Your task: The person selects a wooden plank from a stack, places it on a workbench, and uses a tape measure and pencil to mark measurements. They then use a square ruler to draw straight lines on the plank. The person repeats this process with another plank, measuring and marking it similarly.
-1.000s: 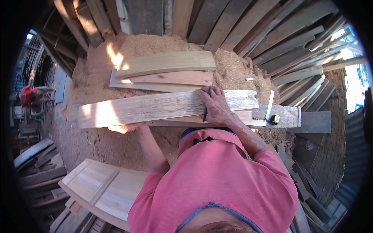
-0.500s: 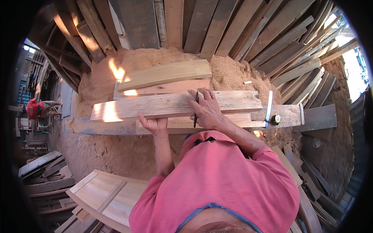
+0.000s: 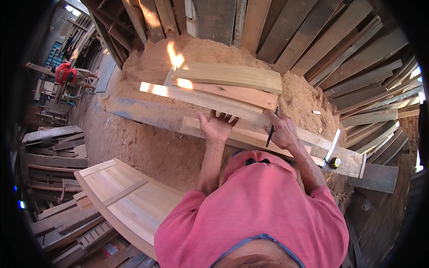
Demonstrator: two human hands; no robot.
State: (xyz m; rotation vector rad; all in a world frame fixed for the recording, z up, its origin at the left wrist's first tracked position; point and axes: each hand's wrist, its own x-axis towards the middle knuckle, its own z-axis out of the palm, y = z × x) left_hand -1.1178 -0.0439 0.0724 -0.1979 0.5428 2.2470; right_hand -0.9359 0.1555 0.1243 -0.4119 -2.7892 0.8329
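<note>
Palm up, my left hand (image 3: 217, 128) supports a long pale wooden board (image 3: 196, 97) near its right half, fingers curled against its near side and thumb stretched out to the left. My right hand (image 3: 284, 131) is closed around a dark pencil or pen (image 3: 269, 135), which points down toward me; its fingers are at the board's right end. Whether they press on the board I cannot tell. Behind this board lie a reddish plank (image 3: 232, 93) and a wider yellowish plank (image 3: 228, 77).
A long bench plank (image 3: 147, 111) runs beneath, with a light strip (image 3: 332, 145) and a yellow-black tape measure (image 3: 335, 163) at its right. Sawdust (image 3: 214, 50) covers the ground behind. Timber leans all round. A panelled door (image 3: 129, 187) lies front left; a person in red (image 3: 66, 74) is far left.
The board has rolled so a narrower face shows, and tilts down to the right. My right hand has moved to its right end with the pencil. The whole view has turned.
</note>
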